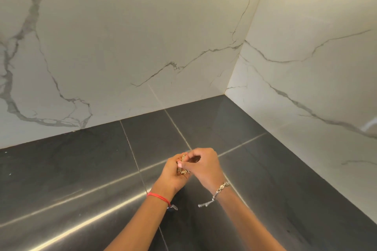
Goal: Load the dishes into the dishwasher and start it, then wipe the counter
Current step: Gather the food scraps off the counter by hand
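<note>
Corner of a dark grey tiled counter (81, 169) with pale grout lines and streaks of glare. White, grey-veined marble-look walls (122, 47) on two sides. No dishes, dishwasher or cloth in view.

Left hand (175, 176), thin red thread bracelet (159, 197) at the wrist, is cupped low over the counter, fingers curled round a small clump of tan and brown crumbly scraps (182, 166). Right hand (206, 166), silver chain bracelet (221, 187) at the wrist, has fingers bent, thumb and forefinger pinching at the top of the same clump. Cannot tell whether either hand touches the tiles.

Judgement: this is the counter-cleaning stage, with loose debris collected by hand ahead of wiping. The state of the dishwasher cannot be checked from here.

Next move likely calls for holding the left palm cupped and level so nothing spills back, taking the scraps to a bin or sink, then fetching a cloth.
</note>
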`<state>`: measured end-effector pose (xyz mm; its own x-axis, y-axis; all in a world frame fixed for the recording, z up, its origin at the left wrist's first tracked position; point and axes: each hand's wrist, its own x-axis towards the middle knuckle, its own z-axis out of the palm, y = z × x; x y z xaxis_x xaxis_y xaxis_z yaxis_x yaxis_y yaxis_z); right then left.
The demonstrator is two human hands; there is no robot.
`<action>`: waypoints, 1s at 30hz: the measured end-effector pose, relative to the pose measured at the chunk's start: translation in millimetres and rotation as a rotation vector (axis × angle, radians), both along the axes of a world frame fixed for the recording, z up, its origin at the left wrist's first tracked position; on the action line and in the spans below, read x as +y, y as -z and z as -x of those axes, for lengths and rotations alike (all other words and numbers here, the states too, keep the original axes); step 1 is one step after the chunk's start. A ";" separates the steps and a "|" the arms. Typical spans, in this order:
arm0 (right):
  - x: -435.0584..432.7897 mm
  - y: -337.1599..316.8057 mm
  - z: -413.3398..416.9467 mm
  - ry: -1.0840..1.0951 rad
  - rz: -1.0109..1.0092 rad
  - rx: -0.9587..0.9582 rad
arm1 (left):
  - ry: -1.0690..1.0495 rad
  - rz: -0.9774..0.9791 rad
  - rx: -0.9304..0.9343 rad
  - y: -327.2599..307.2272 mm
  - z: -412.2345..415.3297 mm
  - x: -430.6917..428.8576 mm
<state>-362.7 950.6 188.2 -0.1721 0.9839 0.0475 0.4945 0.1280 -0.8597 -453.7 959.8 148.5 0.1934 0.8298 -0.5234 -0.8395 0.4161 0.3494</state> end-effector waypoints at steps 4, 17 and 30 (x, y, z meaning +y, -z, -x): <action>-32.2 -5.4 -18.8 0.240 0.009 0.322 | 0.052 0.019 -0.084 -5.4 -13.6 -27.9; -182.6 36.5 -30.5 0.746 0.248 1.300 | 0.338 0.034 -0.062 10.3 -36.7 -159.4; -365.7 77.3 -32.1 0.825 0.307 1.293 | 0.309 0.093 0.025 58.9 -58.4 -340.6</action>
<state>-330.6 584.9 110.9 0.3965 0.7817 -0.4814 -0.7302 -0.0493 -0.6814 -395.3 619.2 89.6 0.4149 0.6821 -0.6022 -0.6598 0.6813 0.3171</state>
